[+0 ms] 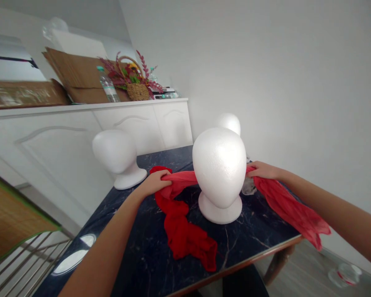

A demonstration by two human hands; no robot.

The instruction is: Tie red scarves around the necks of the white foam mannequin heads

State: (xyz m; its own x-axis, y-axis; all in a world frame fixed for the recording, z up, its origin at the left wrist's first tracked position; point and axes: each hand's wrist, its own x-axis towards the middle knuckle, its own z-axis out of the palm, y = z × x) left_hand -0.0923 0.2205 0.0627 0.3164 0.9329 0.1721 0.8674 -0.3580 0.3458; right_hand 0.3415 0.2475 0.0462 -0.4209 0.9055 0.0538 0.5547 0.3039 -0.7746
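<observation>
Red scarf (185, 231) runs behind nearest foam head (219, 165), ends trailing both sides; right end hangs past table edge. Left hand (154, 183) closed on scarf left of head, right hand (261, 170) closed on scarf at its right. Open tabletop in front, toward near edge. Dark marble-look table (136, 255), white walls, white cabinet (80, 128) behind. Three foam heads, one scarf, one flower basket (136, 84).

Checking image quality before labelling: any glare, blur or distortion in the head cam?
Head view: strong wide-angle bend, cabinet and table edge lines tilt and curve; soft, even light; bright oval glare patches on the dark table near the left forearm; foam head and red scarf sharp, the frame edges softer.
</observation>
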